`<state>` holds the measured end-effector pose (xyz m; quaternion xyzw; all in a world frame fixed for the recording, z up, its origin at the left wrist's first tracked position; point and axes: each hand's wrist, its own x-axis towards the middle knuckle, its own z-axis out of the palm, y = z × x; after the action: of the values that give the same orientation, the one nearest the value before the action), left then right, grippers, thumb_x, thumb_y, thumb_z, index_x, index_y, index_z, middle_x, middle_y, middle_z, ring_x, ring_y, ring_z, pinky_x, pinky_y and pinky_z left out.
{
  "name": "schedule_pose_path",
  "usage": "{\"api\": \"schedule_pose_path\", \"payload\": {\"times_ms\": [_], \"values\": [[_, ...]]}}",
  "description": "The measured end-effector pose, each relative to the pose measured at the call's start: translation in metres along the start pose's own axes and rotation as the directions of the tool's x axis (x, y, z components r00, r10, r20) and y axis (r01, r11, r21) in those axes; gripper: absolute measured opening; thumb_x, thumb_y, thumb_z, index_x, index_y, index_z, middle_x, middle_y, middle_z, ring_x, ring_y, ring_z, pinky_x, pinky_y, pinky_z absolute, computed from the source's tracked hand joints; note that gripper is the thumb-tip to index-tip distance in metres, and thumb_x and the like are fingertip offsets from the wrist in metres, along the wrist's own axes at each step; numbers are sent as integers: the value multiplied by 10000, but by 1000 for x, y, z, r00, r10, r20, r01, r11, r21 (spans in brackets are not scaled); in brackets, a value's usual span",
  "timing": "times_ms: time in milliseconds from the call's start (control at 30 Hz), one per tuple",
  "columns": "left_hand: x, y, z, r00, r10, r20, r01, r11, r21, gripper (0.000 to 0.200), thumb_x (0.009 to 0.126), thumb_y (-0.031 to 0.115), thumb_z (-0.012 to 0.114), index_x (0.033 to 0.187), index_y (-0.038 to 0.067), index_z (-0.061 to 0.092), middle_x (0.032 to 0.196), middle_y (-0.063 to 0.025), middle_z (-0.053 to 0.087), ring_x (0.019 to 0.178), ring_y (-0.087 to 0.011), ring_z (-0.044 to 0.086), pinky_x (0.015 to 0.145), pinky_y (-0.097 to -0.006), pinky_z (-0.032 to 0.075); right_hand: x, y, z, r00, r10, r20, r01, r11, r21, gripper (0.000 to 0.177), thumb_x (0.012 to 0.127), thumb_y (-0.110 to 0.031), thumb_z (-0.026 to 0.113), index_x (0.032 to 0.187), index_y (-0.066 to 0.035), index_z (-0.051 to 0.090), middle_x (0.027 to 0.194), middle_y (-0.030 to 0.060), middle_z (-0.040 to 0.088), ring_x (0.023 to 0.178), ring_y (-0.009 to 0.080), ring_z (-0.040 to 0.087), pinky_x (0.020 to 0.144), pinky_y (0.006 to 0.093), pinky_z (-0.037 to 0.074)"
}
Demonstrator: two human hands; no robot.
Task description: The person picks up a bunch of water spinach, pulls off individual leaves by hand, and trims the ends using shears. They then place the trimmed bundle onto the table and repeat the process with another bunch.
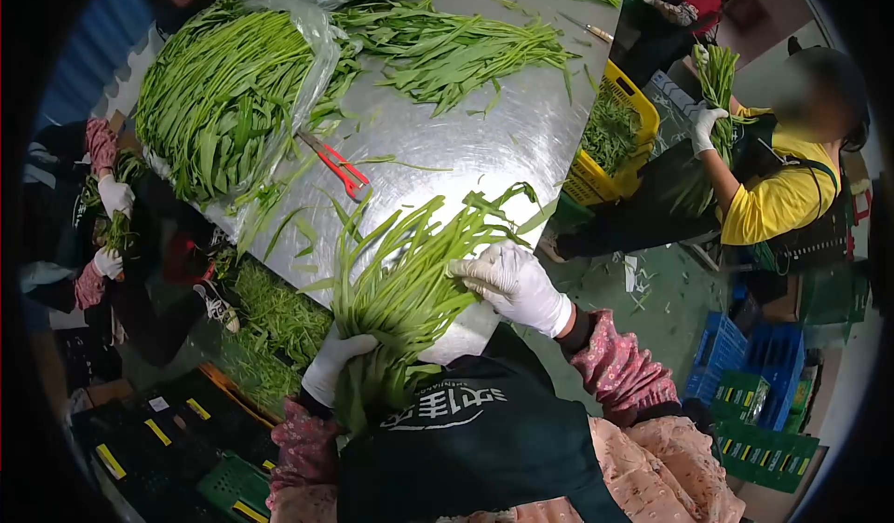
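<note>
My left hand (345,365), in a white glove, is closed around the lower, leafy part of a bunch of water spinach (400,285) held in front of my apron. The stems fan upward over the near edge of the metal table. On the bunch's right side, my gloved right hand (517,285) has its fingers pinched together at the stems; the exact stems between the fingertips are partly hidden. Red-handled scissors (345,171) lie on the table beyond the bunch. A large heap of water spinach (228,104) rests in clear plastic at the left.
More greens (466,53) and a knife (589,27) lie on the metal table (521,132). A yellow crate (643,118) stands at its right. A co-worker in a yellow shirt (778,202) holds greens; others work around. Trimmings (270,323) cover the floor at left. Blue crates (745,355) stand right.
</note>
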<state>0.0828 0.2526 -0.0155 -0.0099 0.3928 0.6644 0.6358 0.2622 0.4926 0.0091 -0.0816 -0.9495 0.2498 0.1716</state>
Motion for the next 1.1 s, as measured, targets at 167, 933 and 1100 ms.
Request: {"api": "schedule_pose_path", "payload": {"times_ms": [167, 933, 1100], "values": [[3, -4, -21, 991, -117, 62, 118, 993, -10, 640, 790, 2, 573, 1407, -37, 409, 1244, -195, 600, 1107, -289, 631, 985, -415, 524, 7, -14, -9, 982, -191, -5, 184, 952, -245, 209, 814, -224, 722, 972, -152, 604, 706, 33, 517, 716, 236, 547, 654, 376, 420], [-13, -11, -2, 975, -214, 52, 218, 972, -91, 618, 848, -5, 579, 1437, -26, 392, 1328, -203, 563, 1175, -277, 606, 1026, -401, 498, -1, -21, 4, 876, -476, 82, 483, 853, -197, 339, 738, -166, 647, 1077, -161, 654, 981, 4, 589, 840, 208, 582, 695, 353, 466], [-6, -19, -18, 976, -210, 63, 216, 969, -116, 580, 865, 10, 604, 1416, -26, 424, 1301, -185, 586, 1138, -257, 627, 996, -376, 517, -2, -15, 8, 855, -500, 141, 517, 844, -144, 377, 784, -180, 608, 1161, -163, 614, 1023, 6, 595, 855, 190, 576, 696, 337, 472]]}}
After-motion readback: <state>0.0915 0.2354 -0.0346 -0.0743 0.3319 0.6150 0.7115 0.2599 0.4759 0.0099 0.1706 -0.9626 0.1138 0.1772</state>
